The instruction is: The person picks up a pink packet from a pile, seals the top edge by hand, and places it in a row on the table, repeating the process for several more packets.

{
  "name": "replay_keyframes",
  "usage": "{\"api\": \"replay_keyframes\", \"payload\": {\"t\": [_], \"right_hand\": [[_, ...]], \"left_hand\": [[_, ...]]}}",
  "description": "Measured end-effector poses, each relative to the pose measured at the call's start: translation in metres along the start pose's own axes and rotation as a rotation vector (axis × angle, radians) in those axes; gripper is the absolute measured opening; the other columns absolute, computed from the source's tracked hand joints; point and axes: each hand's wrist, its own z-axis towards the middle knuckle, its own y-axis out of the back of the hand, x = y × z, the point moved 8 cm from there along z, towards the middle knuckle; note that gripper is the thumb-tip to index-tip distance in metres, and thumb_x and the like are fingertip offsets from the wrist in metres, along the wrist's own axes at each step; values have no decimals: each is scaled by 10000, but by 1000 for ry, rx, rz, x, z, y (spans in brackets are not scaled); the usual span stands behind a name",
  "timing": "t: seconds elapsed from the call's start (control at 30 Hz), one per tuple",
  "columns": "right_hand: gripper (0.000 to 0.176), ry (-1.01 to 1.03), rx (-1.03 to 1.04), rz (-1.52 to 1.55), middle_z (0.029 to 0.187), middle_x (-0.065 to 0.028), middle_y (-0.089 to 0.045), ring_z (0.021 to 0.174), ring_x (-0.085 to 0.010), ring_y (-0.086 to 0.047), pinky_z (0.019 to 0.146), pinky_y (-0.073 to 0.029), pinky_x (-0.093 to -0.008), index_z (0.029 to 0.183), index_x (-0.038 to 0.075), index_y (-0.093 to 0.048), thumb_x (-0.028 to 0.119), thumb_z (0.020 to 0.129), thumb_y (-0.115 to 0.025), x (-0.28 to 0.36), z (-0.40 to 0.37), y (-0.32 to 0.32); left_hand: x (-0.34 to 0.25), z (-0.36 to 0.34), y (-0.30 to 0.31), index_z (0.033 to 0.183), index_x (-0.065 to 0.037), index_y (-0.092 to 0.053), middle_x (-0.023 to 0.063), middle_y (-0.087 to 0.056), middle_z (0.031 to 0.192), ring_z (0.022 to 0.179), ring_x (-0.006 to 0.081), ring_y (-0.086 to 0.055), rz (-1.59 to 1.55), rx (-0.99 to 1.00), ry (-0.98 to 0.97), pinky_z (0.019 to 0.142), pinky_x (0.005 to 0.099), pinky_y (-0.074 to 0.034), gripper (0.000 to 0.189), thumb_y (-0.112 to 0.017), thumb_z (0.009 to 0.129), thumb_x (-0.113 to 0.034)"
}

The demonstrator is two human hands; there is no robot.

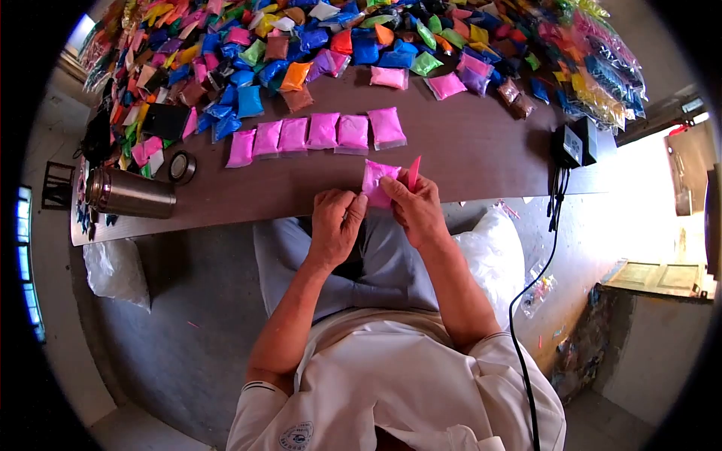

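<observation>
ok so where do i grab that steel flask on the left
Around the middle of its barrel, coming from above. The steel flask lies on its side along the table edge, so its round sides face front and back, free for a wrap; the tape roll sits just behind.

A long dark brown wooden table (pixel 489 161) runs across the upper part of the view, above a grey concrete floor (pixel 188 316). At the far left, a narrow window with blue-tinted panes (pixel 26 263) glows. On the right, strong daylight floods a pale surface (pixel 639 195), and a weathered yellowish wooden panel (pixel 662 278) lies below it. A thin black cable (pixel 513 323) hangs from the table to the floor.
</observation>
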Motion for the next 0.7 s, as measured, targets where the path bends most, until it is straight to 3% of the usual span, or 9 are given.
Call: {"api": "replay_keyframes", "payload": {"t": [0.1, 0.2, 0.27, 0.3, 0.37, 0.4, 0.47, 0.57, 0.7], "right_hand": [[112, -86, 49, -140, 682, 54, -550, 534, -17, -442, 452, -332, -185, 850, 29, -629, 134, 838, -666, -4, -3, -2], [139, 21, 109, -74, 779, 8, -606, 644, -50, -532, 574, -441, -197, 892, 0, -629, 120, 834, -668, -1, -3, -13], [173, 81, 81, -49, 601, 71, -515, 418, -1, -322, 371, -194, -195, 828, 83, -624, 212, 781, -730, -1, 0, -11], [173, 82, 81, -49, 601, 71, -515, 418, -1, -322, 371, -194, -195, 828, 83, -624, 212, 781, -730, -1, 0, -10], [149, 61, 67, -109, 767, -1, -602, 624, -53, -531, 558, -445, -209, 907, -3, -630, 126, 838, -662, -3, 0, -7], [149, 62, 68, -109, 767, -1, -602, 624, -53, -531, 558, -445, -209, 907, -3, -630, 126, 838, -662, -3, 1, -3], [139, -106, 85, -8, 648, 34, -529, 486, -34, -426, 414, -314, -212, 863, 28, -627, 157, 834, -669, -17, 1, 7], [160, -126, 42, 74, 570, 55, -435, 409, -35, -315, 372, -180, -228, 812, 60, -608, 210, 851, -648, -11, -1, 2], [154, -239, 91, 357, 565, 58, -422, 409, -35, -316, 369, -197, -219, 847, 70, -610, 219, 884, -596, -27, 5, 11]], "left_hand": [[2, 0, -1, 688, -45, -495, 109, -509, 662, 704, 304, -505, -72, 19, 16, 729, 383, -370, 237, -548, 882, -170], [0, 0, -1, 695, -42, -503, 111, -514, 675, 713, 304, -506, -23, 9, -6, 736, 386, -369, 228, -540, 884, -165], [-2, 1, 0, 695, -41, -503, 112, -517, 681, 713, 304, -504, -18, 14, 0, 742, 388, -368, 233, -533, 889, -167], [-2, 1, 0, 695, -40, -504, 114, -519, 688, 713, 304, -502, -13, 19, 6, 747, 390, -366, 238, -527, 893, -169], [2, 1, -1, 694, -42, -506, 109, -520, 684, 708, 301, -499, -34, 15, 23, 748, 388, -365, 246, -521, 898, -177], [4, 1, 0, 693, -44, -507, 104, -521, 681, 703, 298, -496, -56, 11, 40, 750, 386, -363, 254, -514, 904, -186], [2, 1, 1, 687, -47, -509, 97, -520, 673, 699, 294, -493, -72, 7, 41, 748, 383, -361, 265, -510, 907, -194], [5, 0, -1, 674, -53, -510, 85, -521, 660, 697, 285, -492, -94, 29, 57, 746, 378, -358, 286, -504, 912, -211], [2, 1, -1, 662, -60, -517, 77, -526, 656, 706, 278, -493, -100, 29, 42, 753, 376, -355, 315, -499, 915, -245]]}}
